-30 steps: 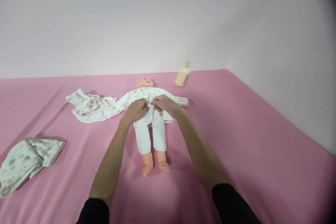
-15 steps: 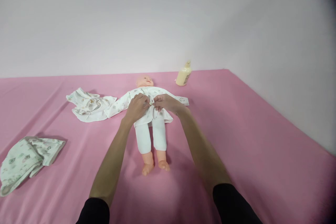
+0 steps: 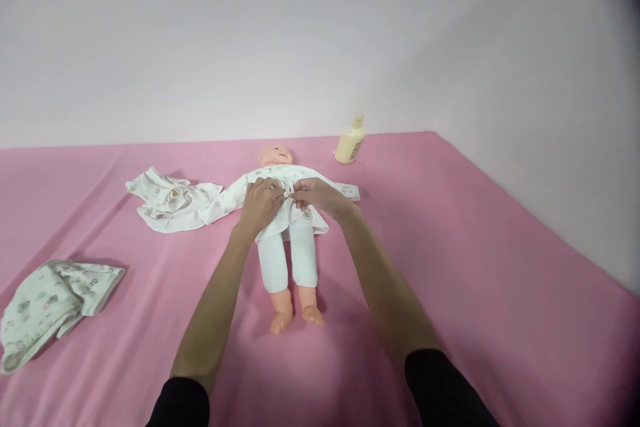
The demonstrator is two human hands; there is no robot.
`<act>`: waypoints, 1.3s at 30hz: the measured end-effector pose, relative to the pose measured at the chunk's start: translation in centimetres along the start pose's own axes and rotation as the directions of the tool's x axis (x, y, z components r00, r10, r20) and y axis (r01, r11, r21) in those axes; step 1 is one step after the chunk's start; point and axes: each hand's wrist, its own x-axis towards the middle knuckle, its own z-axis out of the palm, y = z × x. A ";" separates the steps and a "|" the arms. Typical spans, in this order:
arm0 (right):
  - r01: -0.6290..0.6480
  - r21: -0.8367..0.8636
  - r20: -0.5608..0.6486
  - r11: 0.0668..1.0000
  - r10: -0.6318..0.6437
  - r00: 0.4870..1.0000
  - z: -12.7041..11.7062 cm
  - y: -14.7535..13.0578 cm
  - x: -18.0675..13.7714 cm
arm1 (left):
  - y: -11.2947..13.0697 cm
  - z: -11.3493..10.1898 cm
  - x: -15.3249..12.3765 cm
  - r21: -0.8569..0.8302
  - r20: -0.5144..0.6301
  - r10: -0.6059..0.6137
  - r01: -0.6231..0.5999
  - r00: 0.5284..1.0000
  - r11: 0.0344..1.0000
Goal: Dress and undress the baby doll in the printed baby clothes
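A baby doll [image 3: 276,155] lies on its back on the pink sheet, feet toward me, in white trousers [image 3: 287,261] and a white printed shirt [image 3: 225,198]. My left hand [image 3: 259,203] and my right hand [image 3: 314,193] meet over the doll's chest. Both pinch the two front edges of the shirt together at a small fastening between the fingertips. The doll's bare feet [image 3: 295,317] point toward me.
A crumpled white garment [image 3: 167,199] lies left of the doll, touching its sleeve. A folded printed cloth [image 3: 47,303] sits at the near left. A cream bottle [image 3: 349,142] stands by the white wall at the back. The pink sheet [image 3: 475,247] covers the whole surface.
Both hands have crept slightly up the doll's chest, from the lower part of the shirt front toward the collar, staying pinched on the shirt edges.
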 end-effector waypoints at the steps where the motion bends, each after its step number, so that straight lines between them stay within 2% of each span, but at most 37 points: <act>1: 0.004 0.008 -0.001 1.000 -0.004 1.000 0.0 0.0 0.0 | 0.0 0.0 0.0 -0.004 -0.009 0.011 -0.011 1.000 1.000; 6: 0.038 -0.009 -0.032 0.999 -0.038 0.999 0.0 -0.2 -0.1 | -0.2 -0.2 0.1 -0.074 -0.050 -0.005 0.001 0.999 0.997; 13: 0.161 -0.193 -0.054 0.968 -0.175 0.983 0.4 -0.8 -0.5 | -0.4 0.0 0.2 -0.156 -0.101 -0.046 0.030 0.994 0.987; 19: 0.171 -0.248 -0.061 0.953 -0.192 0.980 0.4 -1.0 -0.7 | -0.3 0.4 0.3 -0.215 -0.133 -0.091 0.061 0.987 0.975; 25: 0.155 -0.142 -0.038 0.978 -0.162 0.986 -0.1 -1.3 -1.1 | -0.3 0.2 0.2 -0.213 -0.129 -0.077 0.048 0.989 0.976; 32: 0.133 0.053 -0.105 0.990 -0.126 0.986 0.4 -0.4 0.0 | -0.3 0.4 0.1 -0.204 -0.093 -0.076 0.056 0.993 0.977; 39: 0.147 0.117 -0.052 0.982 -0.142 0.988 0.2 -0.2 -0.1 | -0.7 0.7 0.1 -0.190 -0.094 -0.042 0.024 0.995 0.981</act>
